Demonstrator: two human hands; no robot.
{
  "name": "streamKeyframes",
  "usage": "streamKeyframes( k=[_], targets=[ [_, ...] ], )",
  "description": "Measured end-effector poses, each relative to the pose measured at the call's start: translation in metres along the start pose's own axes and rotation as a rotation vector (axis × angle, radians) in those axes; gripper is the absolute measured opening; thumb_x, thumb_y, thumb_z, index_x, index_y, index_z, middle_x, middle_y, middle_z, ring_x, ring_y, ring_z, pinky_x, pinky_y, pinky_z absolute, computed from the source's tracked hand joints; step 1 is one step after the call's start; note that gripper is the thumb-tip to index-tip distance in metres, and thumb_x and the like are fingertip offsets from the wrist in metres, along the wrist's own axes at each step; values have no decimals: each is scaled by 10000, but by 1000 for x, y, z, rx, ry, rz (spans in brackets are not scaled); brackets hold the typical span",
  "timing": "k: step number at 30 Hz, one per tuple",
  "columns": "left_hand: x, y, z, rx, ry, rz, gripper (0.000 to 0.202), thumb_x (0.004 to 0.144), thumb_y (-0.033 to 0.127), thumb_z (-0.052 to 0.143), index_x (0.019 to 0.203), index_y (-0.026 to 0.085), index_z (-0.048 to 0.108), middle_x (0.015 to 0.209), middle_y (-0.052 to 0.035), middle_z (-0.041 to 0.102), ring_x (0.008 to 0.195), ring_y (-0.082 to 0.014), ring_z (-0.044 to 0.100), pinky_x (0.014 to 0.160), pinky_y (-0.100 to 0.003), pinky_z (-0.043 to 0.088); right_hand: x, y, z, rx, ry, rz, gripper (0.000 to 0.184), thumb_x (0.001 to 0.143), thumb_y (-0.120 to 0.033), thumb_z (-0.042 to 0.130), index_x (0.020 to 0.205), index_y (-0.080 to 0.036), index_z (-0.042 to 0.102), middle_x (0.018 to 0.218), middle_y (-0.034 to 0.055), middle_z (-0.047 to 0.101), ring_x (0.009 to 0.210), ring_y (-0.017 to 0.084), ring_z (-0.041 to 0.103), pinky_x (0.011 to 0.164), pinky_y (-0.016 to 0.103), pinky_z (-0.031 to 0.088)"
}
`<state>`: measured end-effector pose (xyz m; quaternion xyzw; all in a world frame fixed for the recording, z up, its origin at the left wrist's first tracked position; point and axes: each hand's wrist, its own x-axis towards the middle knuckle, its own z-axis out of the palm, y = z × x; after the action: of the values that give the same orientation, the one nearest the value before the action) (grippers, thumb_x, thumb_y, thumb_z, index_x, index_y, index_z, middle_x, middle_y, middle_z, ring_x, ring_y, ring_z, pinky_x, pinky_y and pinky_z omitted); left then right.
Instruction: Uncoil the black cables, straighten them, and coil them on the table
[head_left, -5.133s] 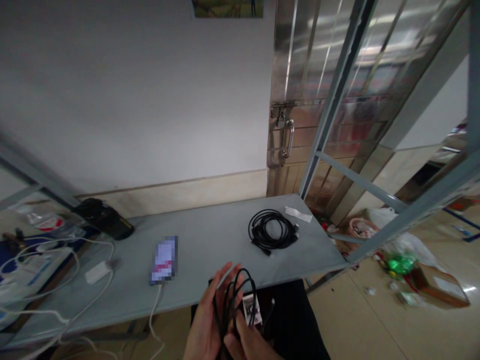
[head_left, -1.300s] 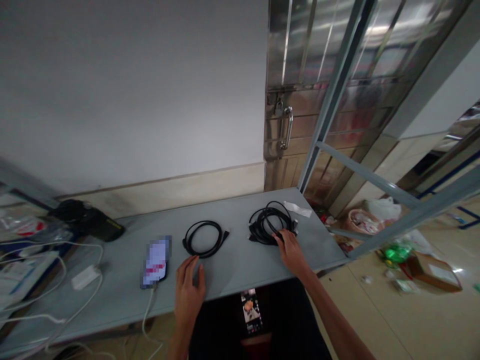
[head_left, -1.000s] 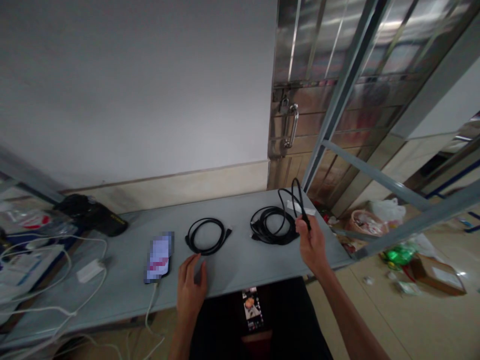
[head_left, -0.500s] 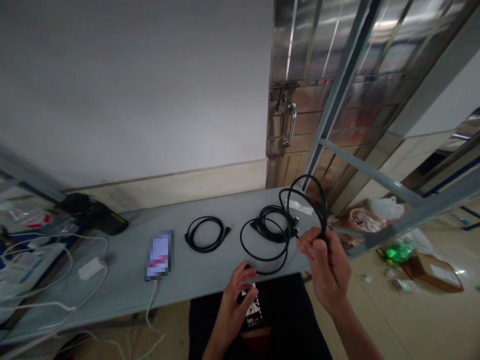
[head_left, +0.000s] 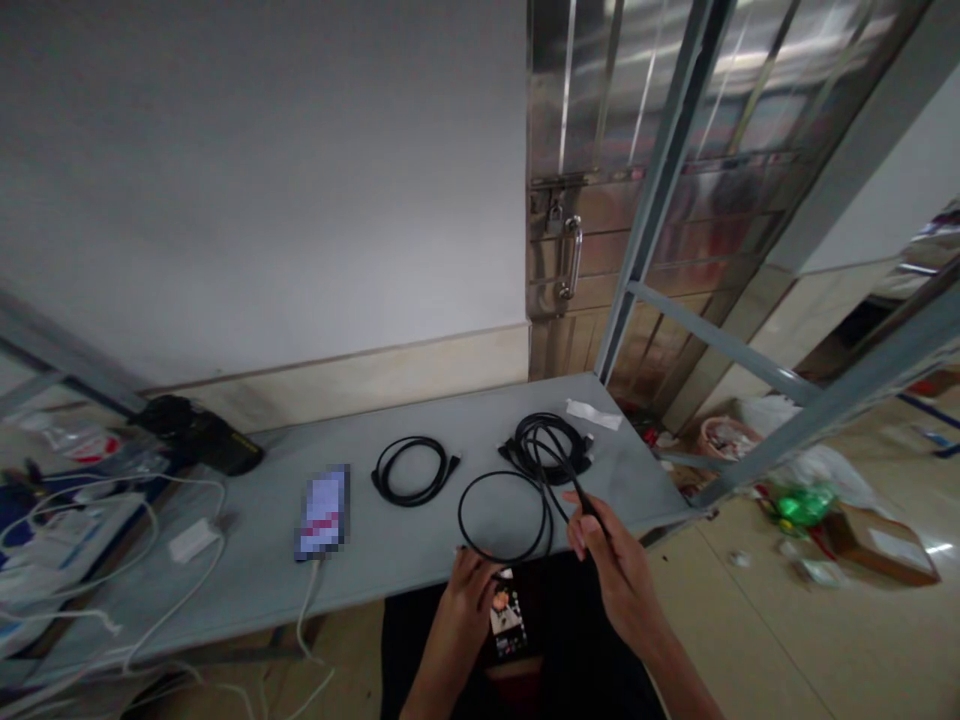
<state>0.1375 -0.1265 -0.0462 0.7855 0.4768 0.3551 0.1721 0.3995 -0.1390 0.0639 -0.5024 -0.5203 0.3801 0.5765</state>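
From the head view, I see a person who sits at a grey table (head_left: 457,415) and works with both bare hands on one black cable (head_left: 460,512). The right hand (head_left: 619,568) holds a gathered part of this cable; its thumb and fingers are closed around it, above the near edge of the table. The left hand (head_left: 466,592) has its fingers narrow together at the lower side of the loop, and it seems to pinch the cable near one end, which is mostly hidden. Between the two hands the cable makes a wide, loose ring. Some of its strands pass in front of a thick coil (head_left: 523,437), which lies on the table near the right hand. Another coil (head_left: 411,500), smaller and neat, lies farther to the left, apart from the hands. To the left of it there is a phone (head_left: 321,515), and a white wire (head_left: 303,622) hangs from it. A paper strip (head_left: 594,414) lies just beyond the thick coil. On the lap, a lit screen (head_left: 508,620) shows between the forearms.
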Motion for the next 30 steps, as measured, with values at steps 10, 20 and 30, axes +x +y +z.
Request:
streamKeyframes(
  k=[10,20,30],
  targets=[
    [3,15,-102,177,298,39,235,1094,252,633,1206,347,816,1345,-81,776,1174,-281,786,991,-485,706,-15,35,-27,-155,145,125,615,1070,-720,626,1383,-203,740,690,-32,614,549,167,553,502,271,454],
    [-1,-9,-150,239,432,-94,181,1081,341,666,1176,317,819,1258,-68,824,1117,-305,814,994,-529,688,-7,63,-84,-48,381,140,595,1090,-726,585,1298,-192,744,1215,182,837,1034,317,839,863,465,715],
    [3,-12,-152,257,432,-134,213,1090,377,667,1256,310,781,1252,-70,818,1123,-299,802,1014,-510,661,-2,62,-115,-88,483,88,545,1070,-703,637,1168,-185,772,1171,174,830,963,309,838,797,433,707]
  ],
)
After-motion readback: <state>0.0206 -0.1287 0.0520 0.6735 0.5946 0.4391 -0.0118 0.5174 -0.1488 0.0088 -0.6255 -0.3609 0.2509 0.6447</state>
